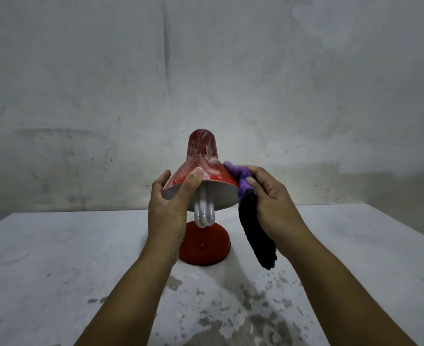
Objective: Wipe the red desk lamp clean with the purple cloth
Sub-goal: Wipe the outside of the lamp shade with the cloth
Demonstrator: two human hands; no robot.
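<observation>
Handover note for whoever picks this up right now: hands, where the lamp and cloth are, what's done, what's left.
Left hand: grips the rim of the red desk lamp's shade, thumb on top, fingers under the edge, steadying it.
Right hand: pinches the purple cloth against the shade's right side; a darker part of the cloth hangs below the hand.
The lamp stands upright on the white table, red base down, white bulb showing under the shade.
Done: wiping is under way at the right side.
Left: pale smears show on the shade's top and neck; the base looks dusty and unwiped.
</observation>
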